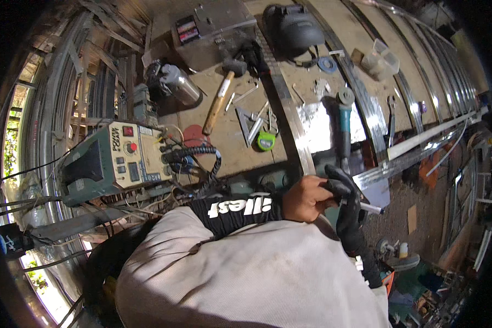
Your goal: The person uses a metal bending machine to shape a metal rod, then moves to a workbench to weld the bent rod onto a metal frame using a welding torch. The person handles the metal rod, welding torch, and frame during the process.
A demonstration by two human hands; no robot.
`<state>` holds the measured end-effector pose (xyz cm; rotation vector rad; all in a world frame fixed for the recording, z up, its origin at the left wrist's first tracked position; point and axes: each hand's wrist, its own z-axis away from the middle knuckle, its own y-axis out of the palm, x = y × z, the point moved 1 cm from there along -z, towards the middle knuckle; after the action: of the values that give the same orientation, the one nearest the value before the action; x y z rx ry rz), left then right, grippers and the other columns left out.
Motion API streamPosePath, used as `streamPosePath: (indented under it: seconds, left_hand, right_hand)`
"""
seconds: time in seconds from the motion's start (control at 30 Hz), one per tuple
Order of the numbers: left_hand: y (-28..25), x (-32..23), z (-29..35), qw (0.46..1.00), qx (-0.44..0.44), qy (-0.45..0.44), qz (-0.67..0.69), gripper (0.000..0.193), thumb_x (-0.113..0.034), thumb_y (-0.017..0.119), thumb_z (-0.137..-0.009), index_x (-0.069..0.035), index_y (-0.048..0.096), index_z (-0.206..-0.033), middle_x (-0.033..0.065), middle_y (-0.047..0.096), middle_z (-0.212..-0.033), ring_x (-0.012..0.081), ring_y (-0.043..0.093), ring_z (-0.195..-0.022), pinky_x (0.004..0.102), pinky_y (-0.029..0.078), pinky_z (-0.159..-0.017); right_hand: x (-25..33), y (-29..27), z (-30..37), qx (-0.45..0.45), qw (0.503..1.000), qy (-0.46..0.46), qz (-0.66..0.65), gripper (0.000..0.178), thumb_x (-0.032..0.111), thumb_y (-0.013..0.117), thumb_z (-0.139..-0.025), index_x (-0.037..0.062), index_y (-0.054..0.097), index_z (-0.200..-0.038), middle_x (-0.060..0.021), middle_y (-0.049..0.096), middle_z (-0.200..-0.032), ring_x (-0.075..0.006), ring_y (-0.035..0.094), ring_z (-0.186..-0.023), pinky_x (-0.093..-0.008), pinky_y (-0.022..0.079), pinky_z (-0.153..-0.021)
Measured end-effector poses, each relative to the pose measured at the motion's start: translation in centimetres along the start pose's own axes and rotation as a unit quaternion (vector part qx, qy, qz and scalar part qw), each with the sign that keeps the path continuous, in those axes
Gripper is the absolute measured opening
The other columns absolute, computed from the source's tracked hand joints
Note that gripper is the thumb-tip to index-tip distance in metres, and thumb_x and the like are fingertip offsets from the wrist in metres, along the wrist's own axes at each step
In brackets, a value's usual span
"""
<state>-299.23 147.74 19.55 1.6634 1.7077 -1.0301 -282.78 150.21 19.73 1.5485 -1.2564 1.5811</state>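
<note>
In front of my chest, my bare left hand (307, 199) has its fingers curled in against my right hand (348, 205), which wears a black glove. Whatever sits in the left fingers is hidden. From the gloved hand a slim white pen-like stick (371, 209) with a dark end juts out to the right. Just beyond the hands, a teal angle grinder (342, 128) lies on the workbench (246, 158), its disc end pointing away from me. Left of it is a green tape measure (266, 141) beside a metal square (243, 127) and several small tools.
A welding machine (139, 156) with cables stands at the left. Farther back are a wooden-handled hammer (218, 104), a black glove (251, 57), a metal canister (180, 85) and a dark welding helmet (294, 30). Long metal bars (361, 115) cross the bench at the right, near a clear plastic container (380, 64).
</note>
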Motion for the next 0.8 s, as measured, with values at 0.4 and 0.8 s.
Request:
streamPosePath:
  seconds: [0.4, 0.8]
  left_hand:
    - [-6.7, 12.5, 8.1, 0.846, -0.293, -0.375, -0.241, 0.015, -0.014, 0.067, -0.096, 0.0, 0.072, -0.098, 0.0122, 0.073, -0.083, 0.0157, 0.068, -0.076, 0.0356, 0.053, -0.068]
    - [-5.2, 14.8, 9.2, 0.847, -0.191, -0.332, -0.368, 0.039, -0.018, 0.073, -0.088, -0.007, 0.067, -0.125, 0.0194, 0.065, -0.116, 0.0405, 0.06, -0.109, 0.047, 0.048, -0.095]
  right_hand:
    - [-9.6, -4.3, 0.1, 0.091, 0.963, -0.006, 0.253, 0.041, 0.024, 0.073, -0.093, 0.0026, 0.064, -0.127, -0.0215, 0.067, -0.117, -0.0329, 0.066, -0.108, -0.0418, 0.052, -0.092]
    - [-18.8, -6.1, 1.2, 0.27, 0.899, 0.032, 0.344, 0.023, 0.026, 0.079, -0.078, 0.0067, 0.074, -0.09, -0.0223, 0.065, -0.086, -0.0425, 0.067, -0.079, -0.0515, 0.054, -0.068]
